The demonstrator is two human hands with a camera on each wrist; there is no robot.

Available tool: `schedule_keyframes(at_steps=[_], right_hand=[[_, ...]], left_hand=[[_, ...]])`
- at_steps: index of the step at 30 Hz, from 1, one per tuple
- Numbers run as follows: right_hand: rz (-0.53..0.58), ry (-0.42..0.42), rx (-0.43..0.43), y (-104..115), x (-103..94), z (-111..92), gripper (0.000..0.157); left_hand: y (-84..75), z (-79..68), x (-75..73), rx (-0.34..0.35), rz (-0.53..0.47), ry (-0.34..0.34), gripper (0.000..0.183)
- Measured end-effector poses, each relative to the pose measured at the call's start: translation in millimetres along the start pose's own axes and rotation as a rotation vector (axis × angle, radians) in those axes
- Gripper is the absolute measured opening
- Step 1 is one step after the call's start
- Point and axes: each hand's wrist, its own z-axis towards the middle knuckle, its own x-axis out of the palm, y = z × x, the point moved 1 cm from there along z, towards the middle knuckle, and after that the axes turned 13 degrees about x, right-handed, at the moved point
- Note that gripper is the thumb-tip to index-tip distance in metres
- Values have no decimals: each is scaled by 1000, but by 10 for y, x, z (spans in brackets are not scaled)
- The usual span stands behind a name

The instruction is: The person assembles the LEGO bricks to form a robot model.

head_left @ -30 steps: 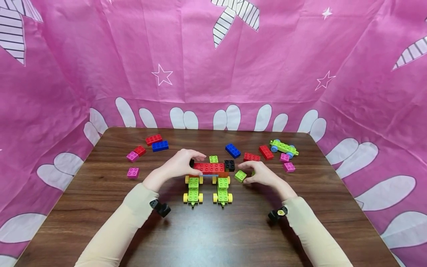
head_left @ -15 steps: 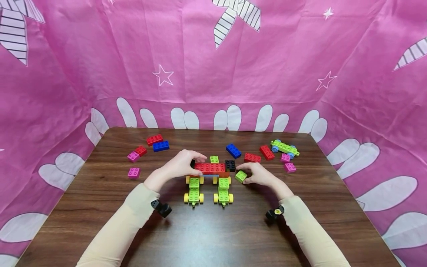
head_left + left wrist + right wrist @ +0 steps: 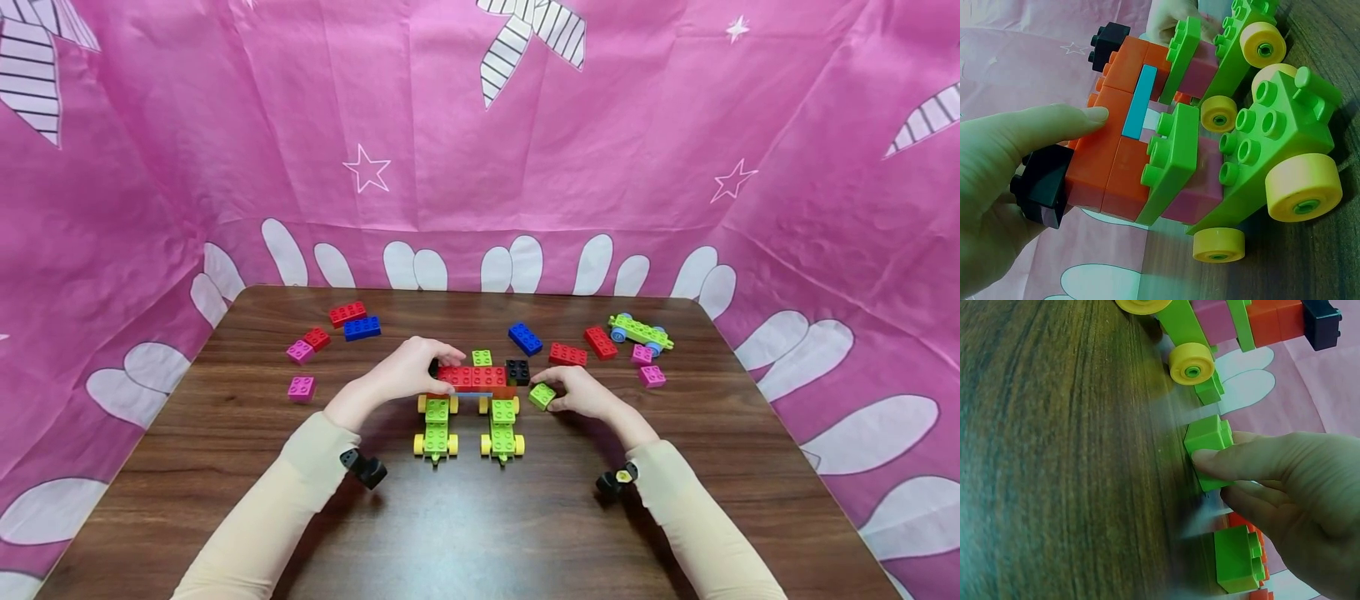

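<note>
My left hand (image 3: 412, 368) grips the left end of a brick vehicle. Its thumb presses the front of the red bricks (image 3: 474, 379), beside a black brick (image 3: 1042, 186). Another black brick (image 3: 517, 372) caps the right end. Below are a thin blue piece (image 3: 1140, 103), pink bricks (image 3: 1194, 181) and two lime-green wheeled bases (image 3: 437, 437) with yellow wheels on the table. To the right, my right hand (image 3: 585, 393) pinches a small lime-green brick (image 3: 542, 396) at the tabletop, thumb on its near side. A second green brick (image 3: 1235, 559) is hidden by that hand in the head view.
Behind the vehicle lies a green brick (image 3: 482, 357). A blue brick (image 3: 525, 338), red bricks (image 3: 567, 354), pink bricks (image 3: 652, 377) and a blue-wheeled green base (image 3: 640, 333) lie at the right back. More red, blue and pink bricks (image 3: 302, 388) lie at the left.
My right hand has moved slightly left and its fingers have come together on the small green brick. My left hand stays in place on the vehicle.
</note>
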Motion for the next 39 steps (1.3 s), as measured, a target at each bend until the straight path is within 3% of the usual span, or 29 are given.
schedule_keyframes(at_steps=[13,28,39], right_hand=[[31,-16,-24,-45,-17,-17,39],[111,-198,34,97,-185,-55,36],[188,-335,49,340,-339,-32,38]], left_hand=[[7,-4,-2,0,-10,-4,45],[15,-10,0,-7,-8,-4,47],[19,-13,-7,-9,-2,-16,46]])
